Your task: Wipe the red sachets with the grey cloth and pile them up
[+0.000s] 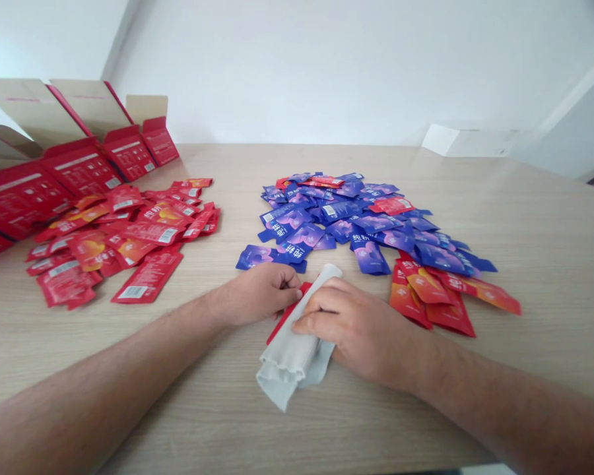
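Note:
My right hand [361, 326] is closed on a folded white cloth [290, 346], which lies slanted over a red sachet [283, 320]. The sachet shows mostly along the cloth's left side; the rest is covered. With fingers curled, my left hand [260, 291] pinches the sachet's upper left edge. Just beyond both hands spreads a pile of blue sachets [339, 210] with a few red ones among them. Several red and orange sachets [428, 293] lie to the right of my right hand.
At the left is a heap of red sachets [123, 231]. Behind it stand open red cartons [82, 168] with raised flaps. A white box [468, 140] sits at the table's back right, near the wall. The wooden table [549, 264] extends under everything.

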Demonstrator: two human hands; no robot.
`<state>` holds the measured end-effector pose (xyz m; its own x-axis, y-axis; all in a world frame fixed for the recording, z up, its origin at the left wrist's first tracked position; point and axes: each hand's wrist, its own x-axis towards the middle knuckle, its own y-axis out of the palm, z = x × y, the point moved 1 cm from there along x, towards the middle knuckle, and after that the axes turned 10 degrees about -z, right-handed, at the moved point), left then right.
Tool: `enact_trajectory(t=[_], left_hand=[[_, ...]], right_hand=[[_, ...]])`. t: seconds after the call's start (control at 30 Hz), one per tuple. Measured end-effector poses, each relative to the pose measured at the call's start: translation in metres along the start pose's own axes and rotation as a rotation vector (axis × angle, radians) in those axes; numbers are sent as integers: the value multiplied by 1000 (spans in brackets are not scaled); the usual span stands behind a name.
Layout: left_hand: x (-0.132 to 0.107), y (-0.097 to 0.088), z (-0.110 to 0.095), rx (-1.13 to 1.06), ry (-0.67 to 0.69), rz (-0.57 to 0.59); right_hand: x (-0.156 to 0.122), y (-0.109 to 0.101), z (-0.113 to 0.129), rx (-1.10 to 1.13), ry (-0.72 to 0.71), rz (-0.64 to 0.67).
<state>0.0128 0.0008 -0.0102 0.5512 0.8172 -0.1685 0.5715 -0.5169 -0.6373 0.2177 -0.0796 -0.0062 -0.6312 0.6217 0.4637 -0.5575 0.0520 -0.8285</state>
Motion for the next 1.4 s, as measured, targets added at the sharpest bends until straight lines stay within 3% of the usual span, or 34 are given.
enact_trajectory(t=[0.17, 0.37, 0.57, 0.73, 0.93, 1.1, 1.3, 1.4], left_hand=[[0, 0, -2, -52, -27, 18], [0, -1, -1, 33, 19, 1], [-1, 0, -3, -23, -11, 7], [1, 0, 0, 27, 14, -14], [0, 0, -2, -36, 1, 5], [0, -1, -1, 12, 8, -10], [0, 0, -3, -31, -8, 7], [0, 0, -2, 16, 1, -13]], right_hand=[[-1, -1, -5, -29, 96, -39], [-2, 0, 3, 8, -9, -3], [0, -2, -5, -27, 105, -23], [0, -1, 0, -7, 15, 1], [-1, -1, -5, -32, 100, -38], [-1, 0, -2, -20, 33, -6], [-1, -3, -4, -37, 106, -43], [-1, -2, -1, -25, 64, -8]])
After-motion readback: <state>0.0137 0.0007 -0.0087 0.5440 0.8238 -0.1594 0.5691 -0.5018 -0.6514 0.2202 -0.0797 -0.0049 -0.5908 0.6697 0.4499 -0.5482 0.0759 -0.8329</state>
